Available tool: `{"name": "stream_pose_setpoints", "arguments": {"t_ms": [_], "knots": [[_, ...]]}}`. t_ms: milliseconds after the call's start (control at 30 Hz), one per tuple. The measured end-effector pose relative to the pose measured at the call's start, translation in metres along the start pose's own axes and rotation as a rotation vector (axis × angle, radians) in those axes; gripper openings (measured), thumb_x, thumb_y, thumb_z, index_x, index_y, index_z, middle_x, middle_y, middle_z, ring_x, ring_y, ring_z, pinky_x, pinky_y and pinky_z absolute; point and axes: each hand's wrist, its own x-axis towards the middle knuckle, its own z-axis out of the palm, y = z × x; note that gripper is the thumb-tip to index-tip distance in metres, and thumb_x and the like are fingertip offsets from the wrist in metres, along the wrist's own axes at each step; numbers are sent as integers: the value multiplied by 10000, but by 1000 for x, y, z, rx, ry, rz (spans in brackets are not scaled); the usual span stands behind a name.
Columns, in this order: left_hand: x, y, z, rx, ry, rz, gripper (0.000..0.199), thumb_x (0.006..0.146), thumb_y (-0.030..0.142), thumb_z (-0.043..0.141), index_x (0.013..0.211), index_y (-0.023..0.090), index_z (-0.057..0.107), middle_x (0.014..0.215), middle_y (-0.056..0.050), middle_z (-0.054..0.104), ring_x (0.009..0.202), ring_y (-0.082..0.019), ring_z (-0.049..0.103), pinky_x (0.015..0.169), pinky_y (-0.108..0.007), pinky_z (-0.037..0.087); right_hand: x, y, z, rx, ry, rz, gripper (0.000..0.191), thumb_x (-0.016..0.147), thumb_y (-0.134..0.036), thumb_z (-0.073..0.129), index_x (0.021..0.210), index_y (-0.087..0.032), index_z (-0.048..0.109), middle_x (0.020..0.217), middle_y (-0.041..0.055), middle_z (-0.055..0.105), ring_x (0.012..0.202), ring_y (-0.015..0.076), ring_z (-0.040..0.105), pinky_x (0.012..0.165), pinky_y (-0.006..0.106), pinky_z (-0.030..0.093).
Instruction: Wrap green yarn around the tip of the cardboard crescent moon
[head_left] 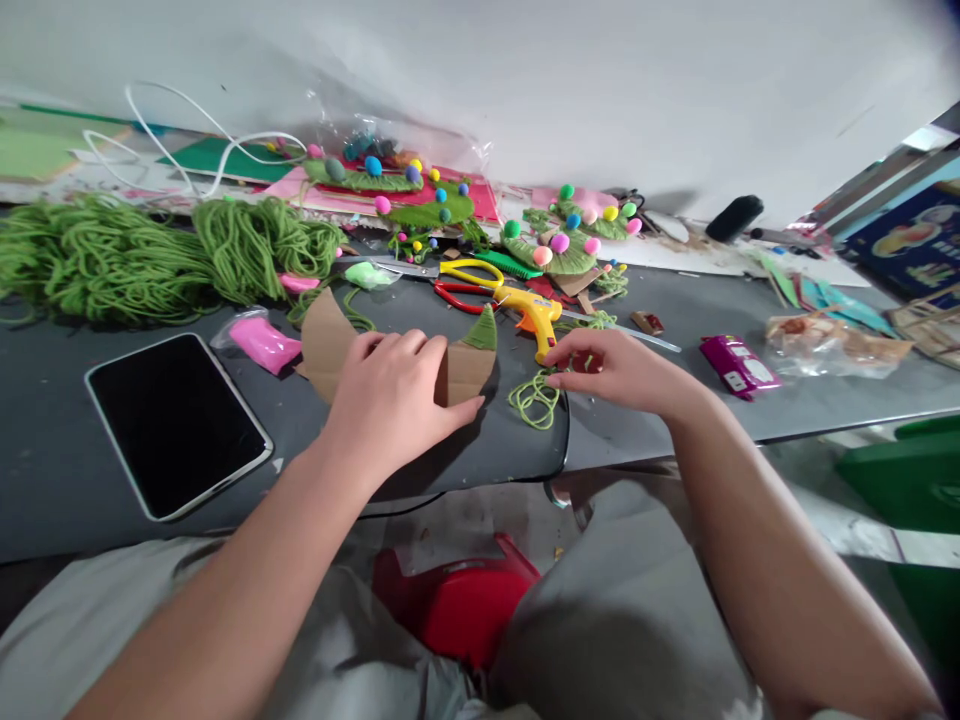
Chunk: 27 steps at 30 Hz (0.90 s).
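A crescent-shaped piece of brown cardboard [322, 345] is under my left hand [401, 390], whose fingers curl over its middle and grip it. Green yarn [482, 330] is wound around the right tip of the crescent; the left tip is bare. My right hand [611, 368] hovers at the table with thumb and fingers slightly apart, nothing visible between them. Its fingertips are beside a loose tangle of light green yarn [534, 402] and just below the handle of a yellow glue gun [546, 312]. Scissors [472, 285] with yellow and red handles lie behind the cardboard.
Thick green yarn skeins [97, 260] lie at the left, behind a dark-screened tablet [180, 425] and a pink packet [262, 340]. Yarn-wrapped shapes with pompoms [431, 205] are at the back. A purple packet [739, 367] lies right. A red stool [465, 605] is below.
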Motion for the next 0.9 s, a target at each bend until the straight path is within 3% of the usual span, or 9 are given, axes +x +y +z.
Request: {"name": "stream_pose_setpoints", "arguments": {"t_ms": [133, 233, 367, 533, 667, 800, 900], "knots": [[-5, 11, 3, 46, -13, 41, 552, 856, 607, 690, 1128, 128, 705, 997, -139, 700, 1024, -377, 673, 1051, -548, 385, -9, 8, 12, -70, 9, 20, 224, 847, -419, 748, 919, -207, 742, 857, 34, 701, 716, 161, 579, 675, 317, 435], [-6, 13, 9, 54, -11, 54, 688, 851, 663, 691, 1237, 93, 681, 1033, -157, 698, 1030, -384, 664, 1001, -532, 426, -18, 7, 22, -22, 66, 15, 151, 917, -336, 655, 865, -198, 686, 769, 10, 638, 651, 135, 521, 627, 299, 400], [-5, 11, 19, 44, 24, 67, 853, 874, 695, 671, 1404, 32, 580, 1169, -207, 688, 1117, -396, 641, 1026, -518, 441, -28, 6, 22, 200, 243, 32, 189, 949, -379, 630, 894, -198, 627, 747, -10, 568, 620, 120, 466, 580, 283, 381], [-3, 10, 25, -70, 107, 95, 775, 887, 619, 712, 1382, 37, 582, 1298, -230, 654, 1206, -410, 611, 1116, -568, 410, -32, 7, 10, 465, 449, -7, 249, 922, -430, 704, 875, -196, 633, 769, 0, 588, 676, 133, 552, 647, 294, 478], [-3, 23, 23, -402, 178, 83, 586, 931, 474, 716, 1367, 105, 584, 1275, -182, 671, 1146, -343, 655, 996, -497, 524, -33, -6, 11, 624, 488, -75, 228, 901, -410, 761, 884, -201, 673, 773, 5, 649, 668, 127, 591, 655, 289, 512], [-6, 42, 21, -899, 74, 23, 676, 920, 417, 748, 1499, 194, 479, 1326, -125, 677, 997, -219, 711, 841, -346, 591, -33, -26, 24, 683, 378, -111, 177, 882, -351, 794, 888, -195, 711, 808, 15, 702, 697, 126, 636, 677, 283, 549], [-8, 49, 22, -1071, -18, -4, 437, 964, 329, 686, 1377, 210, 612, 1188, -77, 741, 903, -181, 725, 803, -306, 587, -31, -36, 34, 722, 329, -106, 193, 831, -339, 842, 899, -201, 726, 836, 18, 733, 727, 141, 675, 700, 296, 579]]}}
